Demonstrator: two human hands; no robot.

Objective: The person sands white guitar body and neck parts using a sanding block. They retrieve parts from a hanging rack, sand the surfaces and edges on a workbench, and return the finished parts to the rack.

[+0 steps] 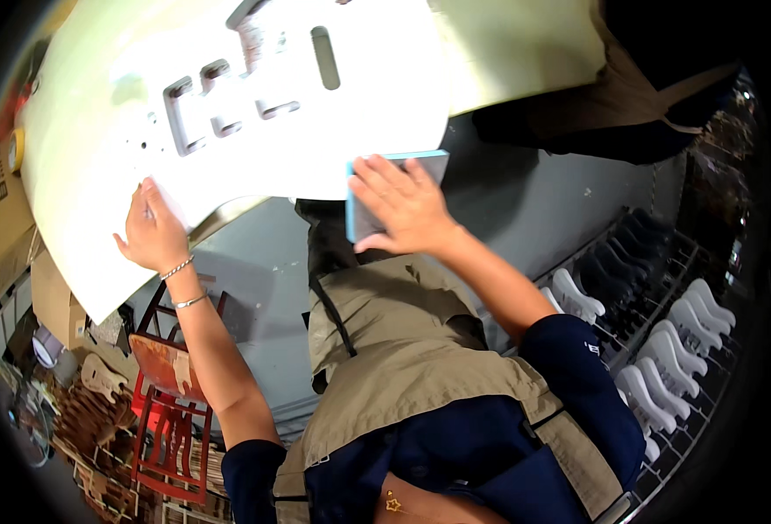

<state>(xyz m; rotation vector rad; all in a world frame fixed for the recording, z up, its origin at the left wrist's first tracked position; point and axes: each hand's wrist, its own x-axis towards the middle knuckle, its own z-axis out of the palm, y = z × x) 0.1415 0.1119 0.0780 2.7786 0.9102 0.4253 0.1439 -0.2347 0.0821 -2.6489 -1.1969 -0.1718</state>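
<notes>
A white electric guitar body (228, 166) with several cut-out cavities lies on a pale worktop (525, 52), much of it washed out by glare. My left hand (156, 229) holds the near left edge of the body, its fingers bent and partly hidden. Under my right hand (405, 203) is a flat grey sanding block (363, 220) with light-blue sides. That palm lies over the block with fingers spread, gripping it at the body's near right edge. Whether the block's underside touches the body cannot be made out.
Racks of white guitar bodies (660, 384) and dark ones (625, 253) stand at the right. A red-brown chair (171, 419) and stacked unpainted wooden bodies (97, 419) are at lower left. Beyond the worktop at upper right is another person's dark clothing (569, 118).
</notes>
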